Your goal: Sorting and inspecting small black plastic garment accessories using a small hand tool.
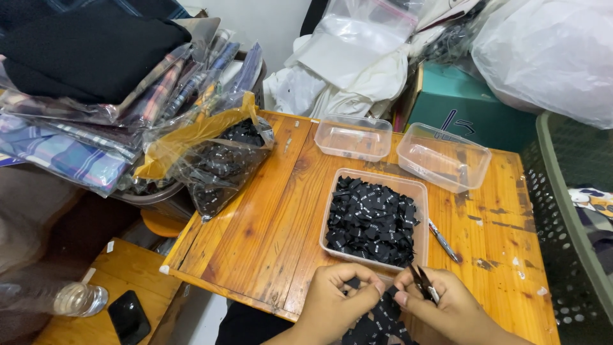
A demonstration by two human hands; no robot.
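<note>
The near edge cuts off both wrists and the lower end of the strip of black labels (377,322), which hangs between the hands at the near edge of the table (255,230). The left hand (338,301) is curled shut, pinching the strip. The right hand (440,303) is closed around small black snips (423,282), whose tips touch the strip; how firmly is hard to tell. Just beyond, a clear tub (375,217) holds a heap of cut black labels. Two empty clear tubs (353,137) (443,156) stand farther off. A pen (442,241) lies right of the full tub. A crumpled clear bag (220,160) of black labels slumps far left.
</note>
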